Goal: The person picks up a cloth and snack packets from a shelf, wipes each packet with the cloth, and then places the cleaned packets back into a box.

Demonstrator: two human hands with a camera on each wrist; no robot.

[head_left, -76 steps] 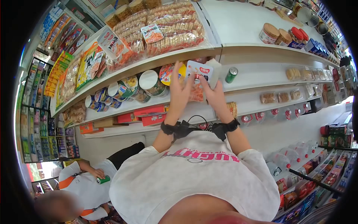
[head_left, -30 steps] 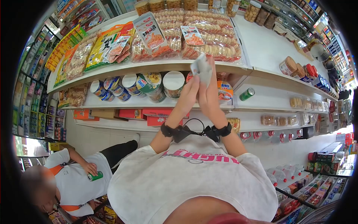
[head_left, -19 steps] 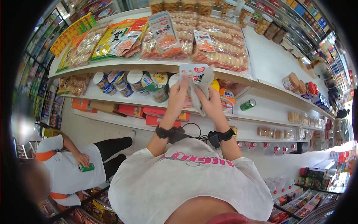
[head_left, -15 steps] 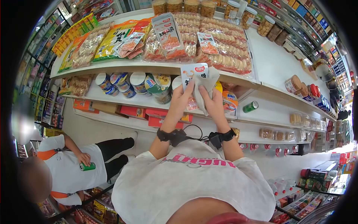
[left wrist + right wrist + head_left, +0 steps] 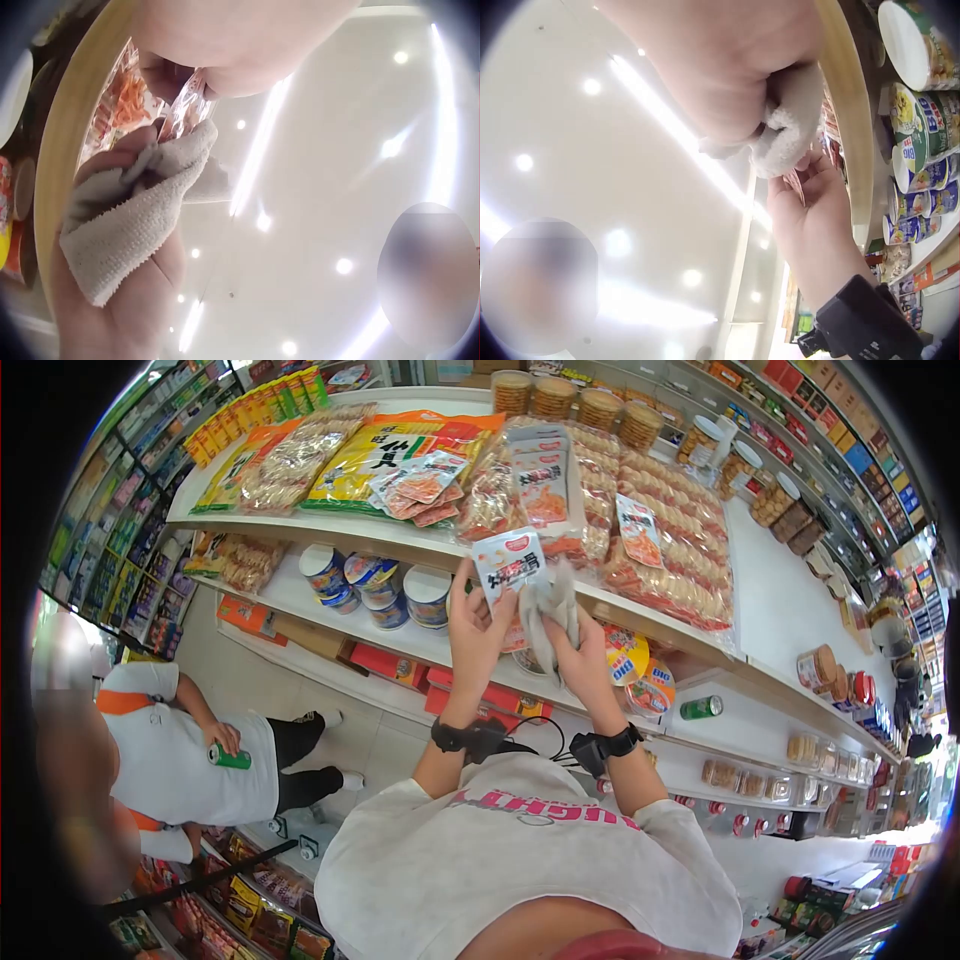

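Note:
My left hand [image 5: 476,645] pinches a white snack packet [image 5: 508,563] with red and black print, held upright in front of the shelf edge. A bunched grey-white cloth [image 5: 546,622] is gripped in my right hand [image 5: 588,670], right at the packet's side. From the left wrist view, the cloth [image 5: 139,214] folds over the fingers of the right hand and meets the shiny packet [image 5: 187,109]. In the right wrist view the packet's thin edge [image 5: 795,182] shows between the left hand's thumb and fingers, just below the cloth [image 5: 789,135].
On the top shelf lie an open box of similar packets [image 5: 545,485], a single packet [image 5: 638,530] and large bags of crackers [image 5: 680,560]. Instant noodle tubs [image 5: 428,595] and a green can [image 5: 701,707] stand lower. A person [image 5: 190,740] holding another can is at the left.
The palms were pressed together around the packet and cloth; they have since parted, and the packet's printed front shows. The head view has shifted, so the shelves appear further right.

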